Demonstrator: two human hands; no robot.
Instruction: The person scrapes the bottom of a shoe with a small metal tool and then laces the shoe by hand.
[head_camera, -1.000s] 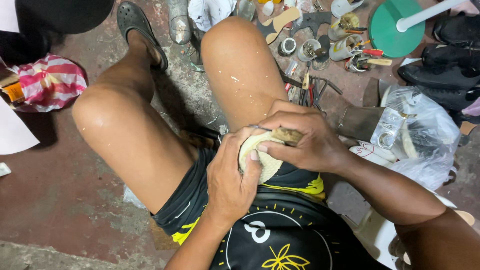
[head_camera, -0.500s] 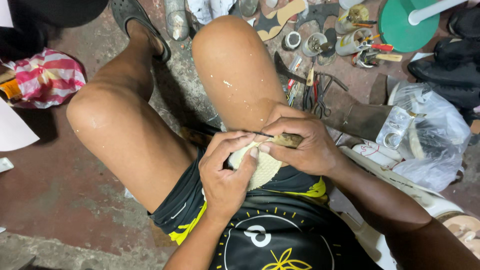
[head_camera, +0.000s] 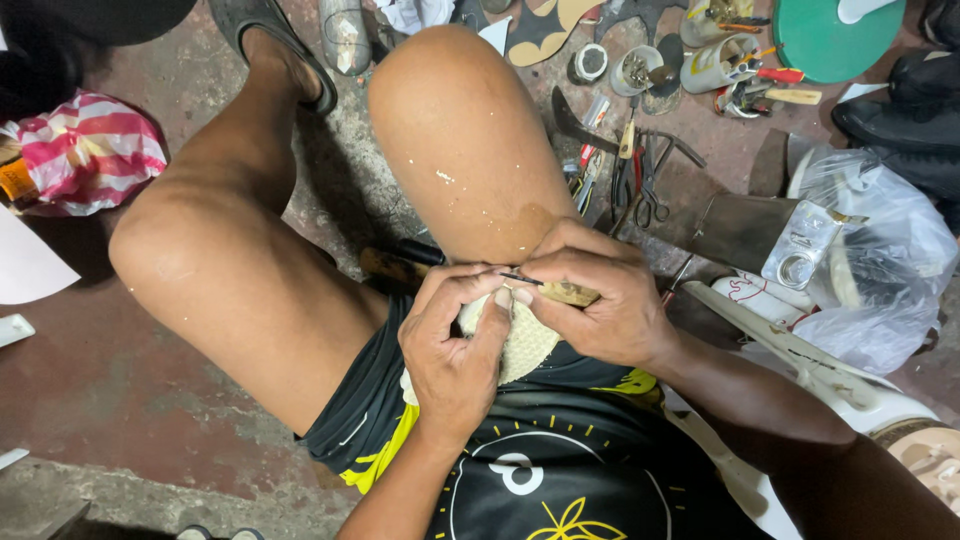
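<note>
Both hands work in the lap: the left hand (head_camera: 455, 350) clamped around a pale woven sole (head_camera: 522, 345), the right hand (head_camera: 600, 300) closed on a wooden-handled awl (head_camera: 560, 290). Sole looks light, bendy, rough; best held by its edges.

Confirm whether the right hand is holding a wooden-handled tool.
Yes, the right hand grips a wooden-handled tool laid against the pale shoe sole.

L hand (head_camera: 455, 345) & R hand (head_camera: 600, 300) curled close together, fingers pinching.
</note>
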